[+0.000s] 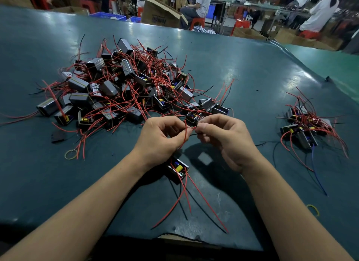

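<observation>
Both hands were up over the near middle of the table point(252, 76), working the leads of one small open-cased power module point(177, 168), which lay on the table just under the left wrist with a yellow capacitor showing. The left grip point(161, 138) was clenched on a red wire point(185, 132) that ran down toward that module. The right grip point(227, 138) pinched a red tip between thumb and forefinger, touching the left fingers (same wire or a second lead, could not tell). The module's other red leads and a black lead point(206, 208) trailed loose toward the near edge. Judged as early in the job. The big pile of modules point(124, 85) at far left looked untouched and tangled, several units there bundled with bands. The small pile point(305, 128) at right, only a handful, looked like the finished ones. This unit was mid-step, with its wires not yet sorted and not yet set aside. A loose rubber band point(70, 154) lay left of the hands and another point(313, 210) lay at near right.
</observation>
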Motion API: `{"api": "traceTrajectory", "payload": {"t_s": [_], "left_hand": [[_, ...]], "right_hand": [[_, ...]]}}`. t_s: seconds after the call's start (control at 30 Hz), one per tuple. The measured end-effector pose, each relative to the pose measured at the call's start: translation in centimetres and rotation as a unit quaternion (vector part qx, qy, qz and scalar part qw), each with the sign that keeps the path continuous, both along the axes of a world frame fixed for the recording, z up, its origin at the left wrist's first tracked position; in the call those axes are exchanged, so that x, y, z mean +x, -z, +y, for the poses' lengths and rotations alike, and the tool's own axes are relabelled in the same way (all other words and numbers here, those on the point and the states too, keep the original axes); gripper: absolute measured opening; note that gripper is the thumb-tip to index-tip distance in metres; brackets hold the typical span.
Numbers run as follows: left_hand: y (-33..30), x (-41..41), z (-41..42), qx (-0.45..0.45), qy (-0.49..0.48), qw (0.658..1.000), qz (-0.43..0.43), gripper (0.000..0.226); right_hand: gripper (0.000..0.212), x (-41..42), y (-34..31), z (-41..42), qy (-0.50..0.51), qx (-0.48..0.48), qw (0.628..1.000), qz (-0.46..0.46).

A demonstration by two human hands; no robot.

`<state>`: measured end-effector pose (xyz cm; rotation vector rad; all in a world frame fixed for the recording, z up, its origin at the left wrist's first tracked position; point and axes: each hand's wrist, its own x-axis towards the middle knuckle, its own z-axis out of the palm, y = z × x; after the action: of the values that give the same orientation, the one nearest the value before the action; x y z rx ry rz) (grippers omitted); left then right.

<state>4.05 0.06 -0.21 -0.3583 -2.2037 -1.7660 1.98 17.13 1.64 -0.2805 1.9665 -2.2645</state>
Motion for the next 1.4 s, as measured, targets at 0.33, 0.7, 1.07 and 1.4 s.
{"api": "traceTrajectory", "payload": {"t_s": [0.33, 0.7, 1.07, 1.4], "left_hand": [[-0.3, 0.4, 0.0, 0.009, 0.020, 1.000, 0.011, 0.006], [0.1, -0.2, 0.0, 0.024, -0.021, 0.999, -0.026, 0.015], [0.0, -0.2, 0.0, 0.038, -0.013, 0.998, -0.058, 0.009], [-0.4, 0.2, 0.0, 0.054, 0.026, 0.998, -0.034, 0.010]], "right_hand": [[0.014, -0.1, 0.2, 0.3, -0.021, 0.058, 0.998, -0.029], [0.019, 0.0, 1.5, -0.4, 0.126, 0.372, 0.827, 0.402], [0.008, -1.1, 1.2, 1.1, 0.090, 0.384, 0.774, 0.496], [0.031, -0.1, 0.6, -0.1, 0.019, 0.213, 0.962, 0.169]]}}
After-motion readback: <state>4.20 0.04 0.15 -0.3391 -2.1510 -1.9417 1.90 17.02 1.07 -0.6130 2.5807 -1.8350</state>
